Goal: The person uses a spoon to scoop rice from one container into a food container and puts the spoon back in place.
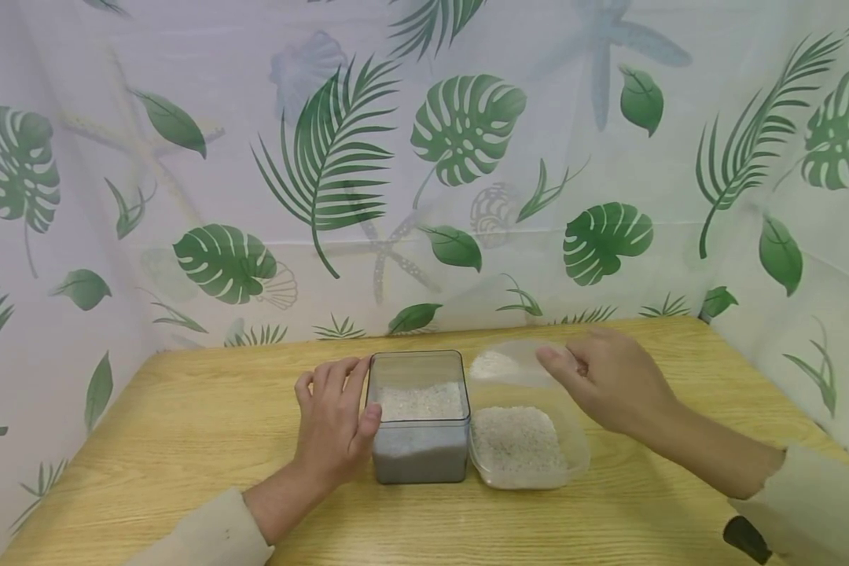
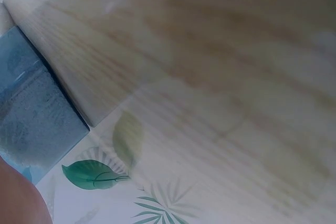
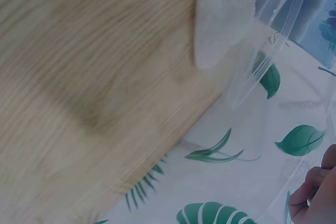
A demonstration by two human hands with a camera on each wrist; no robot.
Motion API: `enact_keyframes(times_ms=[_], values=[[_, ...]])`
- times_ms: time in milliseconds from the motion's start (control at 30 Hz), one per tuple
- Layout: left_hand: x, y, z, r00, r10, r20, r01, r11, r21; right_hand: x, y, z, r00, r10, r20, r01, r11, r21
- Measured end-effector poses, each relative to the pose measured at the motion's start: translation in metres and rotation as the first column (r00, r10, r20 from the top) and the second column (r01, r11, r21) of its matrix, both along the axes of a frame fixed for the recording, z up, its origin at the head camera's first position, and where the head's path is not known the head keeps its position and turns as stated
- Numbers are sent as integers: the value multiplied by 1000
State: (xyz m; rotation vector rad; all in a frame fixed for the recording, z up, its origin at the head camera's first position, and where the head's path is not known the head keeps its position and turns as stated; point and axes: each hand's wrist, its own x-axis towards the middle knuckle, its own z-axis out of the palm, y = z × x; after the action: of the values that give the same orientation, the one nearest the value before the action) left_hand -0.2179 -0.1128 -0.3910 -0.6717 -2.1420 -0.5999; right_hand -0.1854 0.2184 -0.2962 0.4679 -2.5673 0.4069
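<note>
A clear scoop (image 1: 527, 368) is gripped in the right hand (image 1: 614, 385); its grains (image 1: 493, 365) could be spilled by tilting! The bin (image 1: 421, 453) is merely touched by the relaxed left hand (image 1: 336, 415).

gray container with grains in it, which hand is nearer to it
Left. The left hand touches the left side of the gray container; the right hand is off to its right, not touching it.

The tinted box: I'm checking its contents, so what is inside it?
Inside the tinted box, pale, rice-like grains show below the rim. Anything buried beneath their surface is covered and cannot be seen.
</note>
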Motion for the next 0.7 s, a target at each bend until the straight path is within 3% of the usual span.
enact_keyframes(times_ms=[167, 333, 700], values=[[0, 0, 0, 1000, -2, -1, 2, 1000, 2, 4, 17, -5, 1000, -14, 10, 13, 998, 62], [0, 0, 0, 1000, -2, -3, 2, 1000, 0, 5, 31, -19, 997, 31, -69, -24, 995, 93], [0, 0, -1, 1000, 2, 5, -2, 1000, -1, 1, 43, -62, 951, 169, -261, -112, 970, 217]])
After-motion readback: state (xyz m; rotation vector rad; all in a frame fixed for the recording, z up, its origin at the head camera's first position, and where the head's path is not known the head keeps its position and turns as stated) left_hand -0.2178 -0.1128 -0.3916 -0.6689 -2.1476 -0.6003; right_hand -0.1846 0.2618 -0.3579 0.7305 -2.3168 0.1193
